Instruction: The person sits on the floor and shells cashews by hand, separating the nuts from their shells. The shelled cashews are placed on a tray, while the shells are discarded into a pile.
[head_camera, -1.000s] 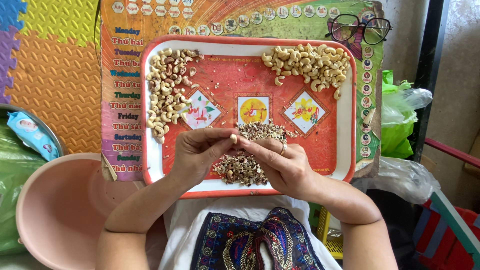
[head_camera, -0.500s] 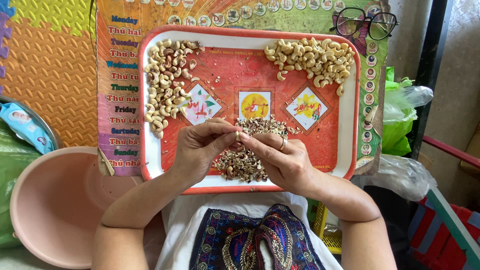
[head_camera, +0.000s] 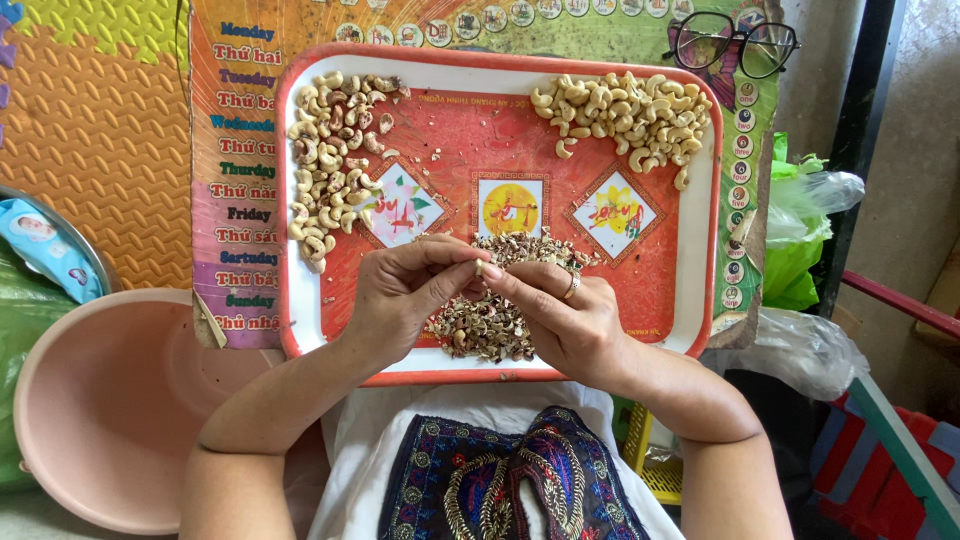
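Resting across a lap, a red tray (head_camera: 700, 250) is seen bearing two cashew heaps and a husk pile (head_camera: 490, 325); above it, a single cashew (head_camera: 481, 268) is pinched between the left hand (head_camera: 400, 295) and right hand (head_camera: 560, 320).

Orange foam mat (head_camera: 90, 150) lies under soft daylight.

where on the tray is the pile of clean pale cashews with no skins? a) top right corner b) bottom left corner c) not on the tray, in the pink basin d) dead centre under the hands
a: the pale peeled cashews lie heaped in the top right corner of the red tray, while the pile under the hands is brown skins and bits.
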